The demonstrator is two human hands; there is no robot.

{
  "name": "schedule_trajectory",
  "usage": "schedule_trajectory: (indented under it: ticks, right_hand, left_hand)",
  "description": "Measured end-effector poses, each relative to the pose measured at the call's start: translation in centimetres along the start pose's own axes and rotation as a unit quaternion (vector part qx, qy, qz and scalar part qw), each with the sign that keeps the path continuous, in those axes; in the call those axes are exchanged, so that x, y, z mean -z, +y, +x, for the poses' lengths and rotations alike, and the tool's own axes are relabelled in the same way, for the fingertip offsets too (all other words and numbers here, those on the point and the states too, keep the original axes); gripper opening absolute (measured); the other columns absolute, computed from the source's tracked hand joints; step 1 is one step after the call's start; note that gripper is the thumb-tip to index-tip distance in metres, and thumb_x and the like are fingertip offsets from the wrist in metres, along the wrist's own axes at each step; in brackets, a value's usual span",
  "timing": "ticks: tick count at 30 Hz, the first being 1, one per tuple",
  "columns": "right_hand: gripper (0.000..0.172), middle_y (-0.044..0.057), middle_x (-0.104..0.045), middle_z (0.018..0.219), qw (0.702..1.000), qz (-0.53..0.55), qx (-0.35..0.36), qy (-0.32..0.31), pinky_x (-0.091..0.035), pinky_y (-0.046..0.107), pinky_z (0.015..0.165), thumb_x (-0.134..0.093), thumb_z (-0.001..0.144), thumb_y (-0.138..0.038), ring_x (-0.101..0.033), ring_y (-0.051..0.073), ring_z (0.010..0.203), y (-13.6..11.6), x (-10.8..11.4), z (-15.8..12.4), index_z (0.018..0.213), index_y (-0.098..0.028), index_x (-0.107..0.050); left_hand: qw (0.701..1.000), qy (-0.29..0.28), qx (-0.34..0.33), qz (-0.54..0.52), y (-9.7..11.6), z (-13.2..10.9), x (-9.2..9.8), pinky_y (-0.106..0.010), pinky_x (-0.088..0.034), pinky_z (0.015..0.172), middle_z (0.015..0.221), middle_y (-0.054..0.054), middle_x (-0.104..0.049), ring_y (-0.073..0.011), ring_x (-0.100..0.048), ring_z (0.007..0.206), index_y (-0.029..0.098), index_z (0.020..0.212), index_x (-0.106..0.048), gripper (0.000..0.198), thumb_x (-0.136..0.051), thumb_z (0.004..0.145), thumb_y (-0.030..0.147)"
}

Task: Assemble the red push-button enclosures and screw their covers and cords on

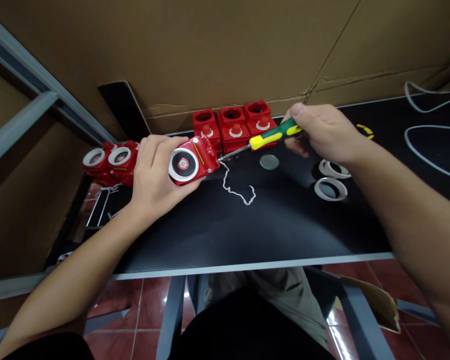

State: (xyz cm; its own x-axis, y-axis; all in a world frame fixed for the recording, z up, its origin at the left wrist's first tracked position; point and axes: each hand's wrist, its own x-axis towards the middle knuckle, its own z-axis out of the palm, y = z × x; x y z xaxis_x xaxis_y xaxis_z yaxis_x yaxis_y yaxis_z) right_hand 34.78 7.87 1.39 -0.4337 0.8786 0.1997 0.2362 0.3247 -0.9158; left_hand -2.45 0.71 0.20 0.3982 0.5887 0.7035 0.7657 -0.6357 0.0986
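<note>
My left hand (155, 177) is wrapped round a red housing (201, 150) that has a white ring and a dark round centre with a red-and-white emblem. Between thumb and fingers of my right hand (318, 127) is a screwdriver (272, 136) with a green and yellow handle. Its metal shaft slants down to the left, and the tip is at the near right corner of the housing. I cannot tell whether it sits in a screw. A crumpled white string (233, 191) trails over the table from beside that corner.
Several red housings without rings (231, 125) stand at the back. Two ringed red housings (108, 161) are at the left. A clear round disc (269, 162), loose white rings (330, 189) and a white cable (427, 150) lie on the black table (217, 240). Cardboard (228, 50) walls the back.
</note>
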Motion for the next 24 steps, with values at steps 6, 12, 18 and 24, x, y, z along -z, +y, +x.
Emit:
schedule_trajectory:
  ticks: [6,12,18,24]
  right_hand:
    - [0.045,-0.004,-0.054,0.070,0.998,0.062,0.008,-0.016,-0.034,0.028,0.049,-0.072,0.100,-0.063,-0.045,0.010,0.052,0.8,-0.4,0.4,0.112,-0.024,-0.052]
    - [0.037,-0.007,-0.053,0.072,0.996,0.084,0.009,-0.023,-0.034,0.028,0.051,-0.068,0.086,-0.037,-0.046,0.009,0.050,1.2,-0.2,0.8,0.110,-0.025,-0.043]
    - [0.025,-0.005,-0.051,0.072,0.997,0.068,0.006,-0.034,-0.033,0.027,0.052,-0.062,0.095,-0.033,-0.047,0.010,0.053,0.8,-0.1,0.4,0.110,-0.024,-0.044]
    - [0.047,-0.004,-0.054,0.071,0.998,0.044,0.022,-0.040,-0.035,0.027,0.050,-0.067,0.106,-0.065,-0.047,0.010,0.056,0.3,0.1,0.2,0.115,-0.022,-0.052]
  left_hand:
    - [1.000,-0.006,0.014,-0.008,-0.3,-0.1,-0.3,-0.069,-0.062,0.097,0.134,-0.010,-0.074,-0.0410,-0.072,0.118,0.042,0.150,-0.059,0.070,-0.097,0.091,0.043]
    - [0.999,-0.007,0.023,-0.022,-0.6,-0.1,-0.3,-0.070,-0.061,0.100,0.137,-0.009,-0.074,-0.0416,-0.071,0.121,0.043,0.150,-0.059,0.071,-0.097,0.090,0.042]
    - [1.000,0.002,0.016,-0.006,-0.4,0.0,-0.3,-0.066,-0.062,0.098,0.135,-0.009,-0.075,-0.0396,-0.072,0.119,0.042,0.149,-0.059,0.070,-0.097,0.091,0.042]
    - [1.000,-0.002,0.025,-0.019,-0.3,-0.1,-0.3,-0.068,-0.062,0.099,0.135,-0.008,-0.074,-0.0402,-0.072,0.120,0.042,0.148,-0.060,0.070,-0.098,0.090,0.043]
